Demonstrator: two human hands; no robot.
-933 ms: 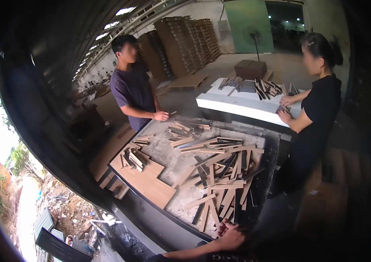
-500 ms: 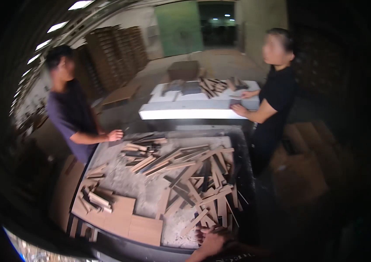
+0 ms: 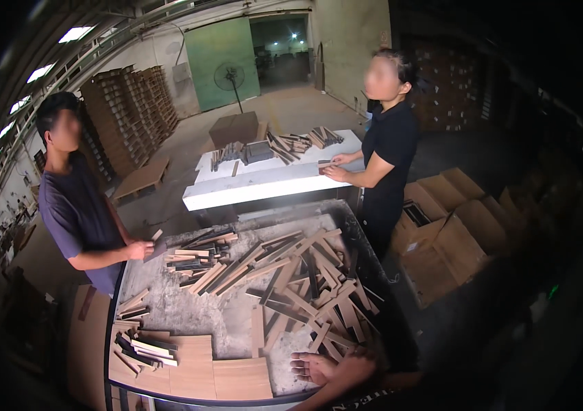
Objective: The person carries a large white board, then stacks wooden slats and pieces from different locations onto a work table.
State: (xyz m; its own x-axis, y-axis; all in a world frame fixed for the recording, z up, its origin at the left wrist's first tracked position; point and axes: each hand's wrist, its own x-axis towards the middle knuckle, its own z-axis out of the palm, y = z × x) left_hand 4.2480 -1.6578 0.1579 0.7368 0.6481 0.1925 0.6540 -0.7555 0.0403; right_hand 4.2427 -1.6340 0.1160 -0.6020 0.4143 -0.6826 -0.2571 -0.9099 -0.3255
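Observation:
Both of my hands are at the near right edge of the table (image 3: 199,318), beside a heap of wooden strips (image 3: 312,288). My right hand (image 3: 313,368) has its palm partly turned up and its fingers apart, with nothing in it. Across its wrist lies my left forearm, coming from the lower edge. My left hand (image 3: 358,357) is by the right wrist, its fingers mostly hidden in shadow. Left of my hands, flat light-brown wooden panels (image 3: 240,378) line the near edge. A small pile of light and dark strips (image 3: 146,349) rests on them.
A co-worker in a purple shirt (image 3: 75,205) stands at the left, holding a short wooden piece (image 3: 157,235). Another in black (image 3: 391,144) handles a piece at a white-topped table (image 3: 257,182). Open cardboard boxes (image 3: 442,236) stand at the right, and stacked pallets (image 3: 130,113) further back.
The whole view has shifted, with the co-workers and the far table now further left. My right hand's fingers have spread. The left co-worker's hand is further from the table's far corner.

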